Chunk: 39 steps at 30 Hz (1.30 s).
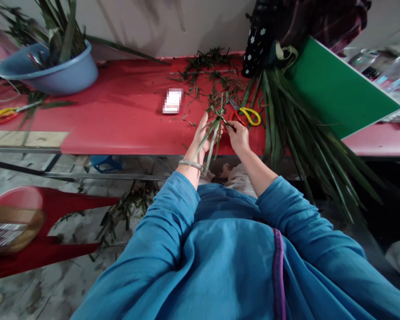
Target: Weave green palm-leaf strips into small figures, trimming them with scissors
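My left hand (pixel 204 134) is closed around a small piece of woven green leaf strips (pixel 216 125), held just above the table's front edge. Loose strip ends hang from it down past my wrist, and others stick up at the top. My right hand (pixel 240 137) pinches a thin dark tool (pixel 224 121), its tip at the knot of the strips; its exact kind is too small to make out. Just beyond my right hand lie scissors (pixel 254 116) with red and yellow handles, their blades among leaf scraps (pixel 216 80).
Long green leaves (pixel 286 115) hang over the table edge at right, beside a green board (pixel 340 89). A blue basin (pixel 63 71) with leaves stands at left, near other scissors (pixel 6 114). A blurred white item (pixel 172 101) lies mid-table. A red stool (pixel 50 209) stands below.
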Each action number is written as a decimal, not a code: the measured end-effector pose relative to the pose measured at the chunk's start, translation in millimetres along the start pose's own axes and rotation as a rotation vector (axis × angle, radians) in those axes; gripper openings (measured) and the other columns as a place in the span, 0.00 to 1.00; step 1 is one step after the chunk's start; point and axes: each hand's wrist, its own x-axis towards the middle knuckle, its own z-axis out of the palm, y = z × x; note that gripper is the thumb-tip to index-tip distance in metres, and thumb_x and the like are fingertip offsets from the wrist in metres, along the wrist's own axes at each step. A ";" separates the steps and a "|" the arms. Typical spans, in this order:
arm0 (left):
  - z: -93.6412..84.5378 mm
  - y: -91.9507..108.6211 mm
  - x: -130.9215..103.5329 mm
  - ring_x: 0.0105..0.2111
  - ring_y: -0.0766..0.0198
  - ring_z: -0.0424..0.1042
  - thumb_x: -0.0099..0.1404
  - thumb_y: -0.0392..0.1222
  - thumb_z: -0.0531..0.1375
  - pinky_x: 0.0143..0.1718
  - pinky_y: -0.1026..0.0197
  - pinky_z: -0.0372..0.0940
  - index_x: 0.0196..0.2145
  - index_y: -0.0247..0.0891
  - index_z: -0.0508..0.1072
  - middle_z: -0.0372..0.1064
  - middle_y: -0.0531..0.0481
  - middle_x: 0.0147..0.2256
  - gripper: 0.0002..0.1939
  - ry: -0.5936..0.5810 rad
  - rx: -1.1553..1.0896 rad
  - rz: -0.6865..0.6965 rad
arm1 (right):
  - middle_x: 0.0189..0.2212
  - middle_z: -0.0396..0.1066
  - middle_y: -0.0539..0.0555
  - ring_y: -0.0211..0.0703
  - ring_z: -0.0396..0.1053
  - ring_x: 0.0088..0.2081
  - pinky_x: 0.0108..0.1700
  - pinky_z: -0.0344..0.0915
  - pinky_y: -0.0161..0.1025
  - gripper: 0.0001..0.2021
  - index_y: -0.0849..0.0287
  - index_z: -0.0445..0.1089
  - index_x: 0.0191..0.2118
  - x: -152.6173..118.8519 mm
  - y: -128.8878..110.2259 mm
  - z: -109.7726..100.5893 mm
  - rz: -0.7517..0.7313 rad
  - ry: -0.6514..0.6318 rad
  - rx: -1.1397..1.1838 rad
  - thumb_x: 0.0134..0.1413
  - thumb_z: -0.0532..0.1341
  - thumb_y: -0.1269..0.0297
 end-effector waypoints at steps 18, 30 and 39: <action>2.6 -19.4 19.8 0.34 0.68 0.70 0.53 0.28 0.55 0.44 0.60 0.61 0.26 0.36 0.63 0.64 0.56 0.22 0.06 0.085 0.047 0.261 | 0.28 0.73 0.50 0.38 0.68 0.30 0.39 0.64 0.39 0.08 0.59 0.71 0.31 -1.9 -3.8 -2.5 0.001 -0.011 0.024 0.46 0.56 0.65; -7.5 -17.0 19.2 0.34 0.65 0.69 0.48 0.34 0.63 0.40 0.62 0.62 0.30 0.38 0.66 0.67 0.52 0.26 0.10 0.128 0.329 0.446 | 0.22 0.70 0.49 0.38 0.65 0.27 0.35 0.62 0.37 0.08 0.60 0.71 0.27 -2.4 -6.2 -3.9 0.035 -0.026 -0.050 0.45 0.56 0.65; -19.7 -11.8 18.0 0.26 0.70 0.65 0.49 0.38 0.60 0.29 0.67 0.58 0.26 0.34 0.68 0.68 0.51 0.24 0.06 0.107 0.799 0.574 | 0.20 0.68 0.49 0.36 0.62 0.25 0.32 0.58 0.35 0.08 0.63 0.70 0.26 -2.6 -8.8 -3.0 0.038 -0.050 -0.137 0.45 0.56 0.66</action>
